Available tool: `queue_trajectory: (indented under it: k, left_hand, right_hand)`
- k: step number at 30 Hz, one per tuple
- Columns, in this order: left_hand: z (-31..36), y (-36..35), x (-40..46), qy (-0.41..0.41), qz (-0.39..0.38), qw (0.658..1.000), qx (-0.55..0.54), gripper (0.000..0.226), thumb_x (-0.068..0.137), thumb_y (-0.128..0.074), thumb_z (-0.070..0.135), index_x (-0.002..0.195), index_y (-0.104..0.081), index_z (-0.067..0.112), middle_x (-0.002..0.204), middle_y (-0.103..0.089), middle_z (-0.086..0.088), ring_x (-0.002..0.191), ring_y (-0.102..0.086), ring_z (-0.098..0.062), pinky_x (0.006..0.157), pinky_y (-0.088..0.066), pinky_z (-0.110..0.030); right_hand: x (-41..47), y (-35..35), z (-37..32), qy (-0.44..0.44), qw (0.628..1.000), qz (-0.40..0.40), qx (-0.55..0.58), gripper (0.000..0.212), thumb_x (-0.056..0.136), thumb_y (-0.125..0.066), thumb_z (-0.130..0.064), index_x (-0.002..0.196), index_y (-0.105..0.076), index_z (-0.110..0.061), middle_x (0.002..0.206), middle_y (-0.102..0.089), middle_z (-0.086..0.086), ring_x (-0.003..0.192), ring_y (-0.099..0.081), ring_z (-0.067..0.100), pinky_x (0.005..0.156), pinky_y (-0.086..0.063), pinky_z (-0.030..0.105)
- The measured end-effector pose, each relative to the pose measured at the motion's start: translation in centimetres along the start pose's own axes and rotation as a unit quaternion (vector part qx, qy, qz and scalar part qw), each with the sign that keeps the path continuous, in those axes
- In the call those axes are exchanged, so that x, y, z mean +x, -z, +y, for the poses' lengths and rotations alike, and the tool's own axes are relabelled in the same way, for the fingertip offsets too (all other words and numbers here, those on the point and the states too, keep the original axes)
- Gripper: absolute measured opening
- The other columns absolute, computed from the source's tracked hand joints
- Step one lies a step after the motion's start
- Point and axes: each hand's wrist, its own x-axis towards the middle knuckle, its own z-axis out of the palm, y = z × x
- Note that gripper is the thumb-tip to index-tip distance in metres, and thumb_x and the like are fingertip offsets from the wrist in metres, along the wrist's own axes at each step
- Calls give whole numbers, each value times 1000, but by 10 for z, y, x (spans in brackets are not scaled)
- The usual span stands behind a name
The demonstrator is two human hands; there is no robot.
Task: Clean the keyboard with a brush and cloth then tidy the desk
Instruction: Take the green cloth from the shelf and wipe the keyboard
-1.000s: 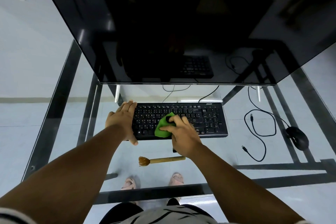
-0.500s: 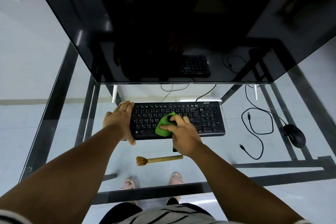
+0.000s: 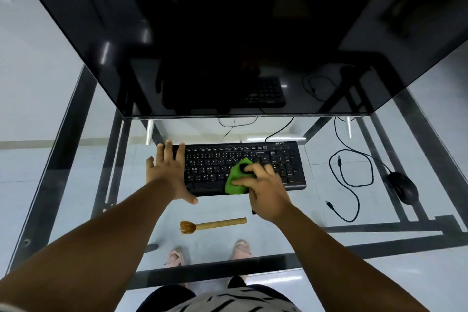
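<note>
Wiping is the step in hand, judged from how things lie. Above the glass surface (image 3: 83, 185) a large dark monitor (image 3: 228, 33) fills the upper view, and the black keyboard (image 3: 278, 157) is set just below its lower edge. The left end of the keyboard is steadied by the left hand (image 3: 168, 175), fingers straight and spread flat. The green cloth (image 3: 236, 176) is gripped by the right hand (image 3: 266, 189), fingers curled round it, and is pressed onto the keys right of middle. A mouse (image 3: 402, 187) with its looped cable (image 3: 352, 185) is seen well to the right. The brush (image 3: 212, 225) is laid aside, near the front edge. Next, the number pad is probably to be wiped, with light pressure.
</note>
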Motion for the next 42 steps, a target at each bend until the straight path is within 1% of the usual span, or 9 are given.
queue_trajectory:
  k: [3,8,14,17,21,28,34,40,42]
  left_hand:
    - [0,-2,2,-11,9,1000,-10,156,43,-82,71,152,17,19,161,16,-9,149,14,-33,118,-8,-55]
    - [11,-8,2,-48,31,998,-29,152,45,-78,75,153,14,22,162,15,-6,149,14,-26,120,-4,-52]
    - [53,-5,9,-88,29,995,-24,147,51,-76,76,153,14,22,162,16,-5,150,14,-26,120,-3,-51]
    - [65,-2,12,-96,24,995,-13,146,52,-77,73,154,14,21,163,13,-2,150,12,-27,120,-7,-51]
    - [72,5,15,-87,21,996,8,149,47,-81,71,154,9,20,163,2,-3,150,4,-30,119,-15,-50]
    - [75,9,14,-80,19,997,9,151,43,-84,68,155,5,21,162,-4,-2,150,-1,-30,118,-18,-49]
    - [70,6,12,-77,20,997,-25,151,42,-85,67,155,7,26,163,1,4,151,3,-24,120,-15,-49]
    - [68,2,10,-75,21,997,-27,151,45,-83,69,154,11,21,164,9,3,151,8,-21,120,-11,-45]
    - [66,3,9,-82,19,996,-28,150,47,-82,69,154,11,21,163,10,3,151,9,-21,120,-10,-45]
  right_hand:
    - [-8,2,14,15,1000,10,14,46,77,-56,-7,99,-73,-43,117,-58,-8,100,-47,24,80,-43,39]
    - [-28,5,52,-94,988,119,23,33,67,-55,-11,69,-74,-38,100,-64,-12,86,-50,23,69,-47,41]
    - [-25,3,41,-13,998,58,31,37,75,-51,-16,87,-77,-40,110,-63,-12,91,-50,23,75,-48,39]
    - [-33,2,60,-94,985,128,61,39,75,-52,-11,90,-78,-35,113,-65,-5,93,-51,25,72,-54,39]
    - [-36,5,70,-226,955,182,66,44,77,-55,-5,113,-72,-23,121,-57,10,100,-50,33,82,-54,44]
    - [-6,9,24,-101,994,35,-11,48,83,-56,-14,127,-61,-31,133,-48,-2,111,-43,26,84,-52,38]
    - [-14,12,38,-230,967,105,20,41,84,-52,-13,119,-66,-30,126,-52,-4,109,-43,24,71,-55,38]
    - [1,1,21,-70,997,41,6,53,84,-52,-13,133,-57,-32,136,-48,-1,110,-43,26,91,-48,38]
    - [6,6,31,-97,993,60,-1,54,84,-52,-13,133,-56,-34,137,-49,-1,111,-43,27,90,-49,40]
